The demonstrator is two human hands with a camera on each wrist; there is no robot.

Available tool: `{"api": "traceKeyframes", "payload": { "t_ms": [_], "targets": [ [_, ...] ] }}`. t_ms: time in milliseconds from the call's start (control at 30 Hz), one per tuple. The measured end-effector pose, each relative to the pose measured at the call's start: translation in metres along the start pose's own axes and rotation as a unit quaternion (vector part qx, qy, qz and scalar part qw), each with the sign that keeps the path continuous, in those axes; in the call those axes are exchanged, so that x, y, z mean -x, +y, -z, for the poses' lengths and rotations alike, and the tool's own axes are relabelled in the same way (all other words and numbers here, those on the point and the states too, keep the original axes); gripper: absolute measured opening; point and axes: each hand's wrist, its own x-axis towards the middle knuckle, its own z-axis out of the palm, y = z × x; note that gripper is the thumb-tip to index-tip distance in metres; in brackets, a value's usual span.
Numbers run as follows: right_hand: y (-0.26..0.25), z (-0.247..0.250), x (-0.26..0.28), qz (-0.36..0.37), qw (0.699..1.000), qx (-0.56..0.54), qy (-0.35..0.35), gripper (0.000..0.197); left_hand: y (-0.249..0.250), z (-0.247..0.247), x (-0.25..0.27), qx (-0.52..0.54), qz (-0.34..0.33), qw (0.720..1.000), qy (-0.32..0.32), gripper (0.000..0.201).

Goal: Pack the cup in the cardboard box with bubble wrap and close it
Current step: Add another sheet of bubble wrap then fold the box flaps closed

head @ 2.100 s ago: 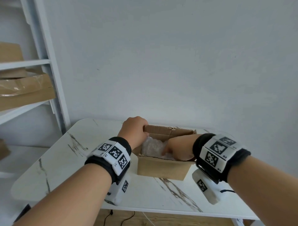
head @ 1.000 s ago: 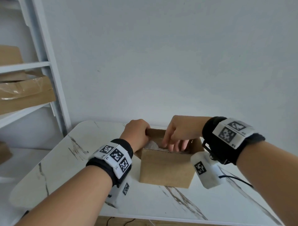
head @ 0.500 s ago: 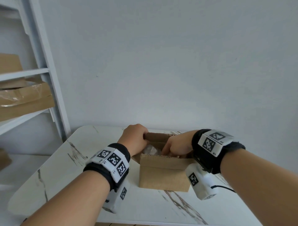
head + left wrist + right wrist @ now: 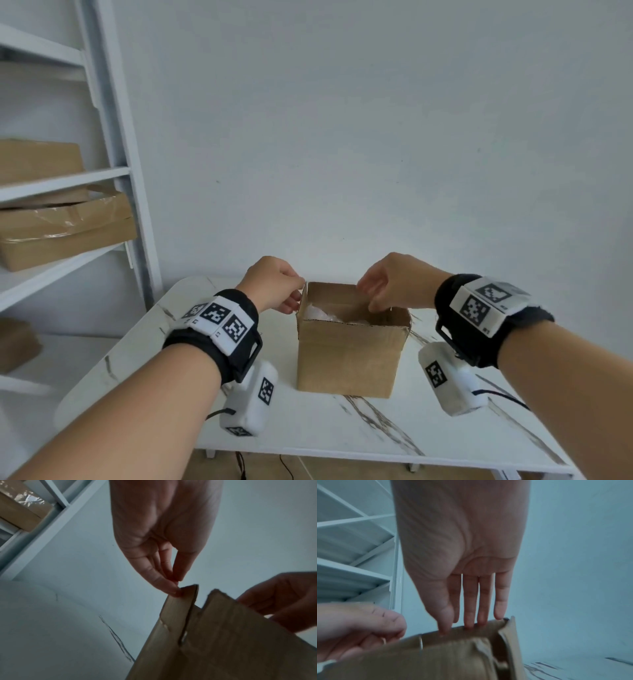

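An open brown cardboard box (image 4: pixel 349 356) stands on the white marble table (image 4: pixel 342 431), its flaps upright. Crumpled bubble wrap (image 4: pixel 317 313) shows inside; the cup is hidden from view. My left hand (image 4: pixel 298 291) is at the box's left side and pinches the top corner of the left flap (image 4: pixel 181 601), seen close in the left wrist view (image 4: pixel 177 586). My right hand (image 4: pixel 368 298) reaches over the box and holds the far flap's top edge (image 4: pixel 471 630), thumb in front and fingers behind (image 4: pixel 457 628).
A white shelf unit (image 4: pixel 113 171) stands at the left with taped cardboard boxes (image 4: pixel 65 226) on its shelves. A plain wall rises right behind the table. Cables hang below the table's front edge (image 4: pixel 284 469).
My right hand came up out of the box and took the far flap's edge. My left hand lifted the left flap upright. The view tilted upward a little.
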Motion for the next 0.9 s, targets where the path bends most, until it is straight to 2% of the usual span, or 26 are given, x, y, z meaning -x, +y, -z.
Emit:
{"api": "traceKeyframes", "payload": {
  "t_ms": [100, 167, 267, 433, 500, 600, 667, 800, 900],
  "targets": [
    [0.005, -0.013, 0.007, -0.002, 1.0, 0.022, -0.021, 0.063, 0.001, -0.004, 0.003, 0.018, -0.007, 1.0, -0.008, 0.007],
    [0.007, -0.018, 0.01, 0.002, 0.999, 0.025, -0.022, 0.07, 0.0, -0.008, 0.005, 0.029, -0.012, 0.999, -0.034, 0.009],
    [0.008, -0.023, 0.011, 0.012, 0.999, 0.039, -0.022, 0.076, -0.004, -0.014, 0.006, 0.009, -0.032, 0.996, -0.079, 0.018],
    [0.015, -0.027, 0.006, 0.013, 1.0, 0.017, -0.021, 0.075, -0.014, -0.022, 0.0, -0.03, -0.045, 0.995, -0.084, 0.035],
    [0.019, -0.028, 0.005, 0.016, 1.0, -0.02, 0.0, 0.068, -0.019, -0.025, -0.002, -0.043, -0.053, 0.995, -0.07, 0.035],
    [0.029, -0.03, 0.004, -0.014, 0.987, -0.094, 0.131, 0.032, -0.022, -0.03, -0.003, -0.068, -0.069, 0.994, -0.053, 0.03],
    [0.035, -0.029, 0.004, -0.059, 0.975, -0.098, 0.192, 0.014, -0.023, -0.031, -0.003, -0.07, -0.071, 0.994, -0.048, 0.027],
    [0.039, -0.025, 0.004, -0.124, 0.963, -0.126, 0.202, 0.008, -0.024, -0.03, -0.003, -0.07, -0.077, 0.993, -0.048, 0.028],
    [0.039, -0.023, 0.005, -0.159, 0.949, -0.136, 0.237, 0.008, -0.025, -0.031, -0.003, -0.074, -0.08, 0.993, -0.055, 0.027]
  ]
}}
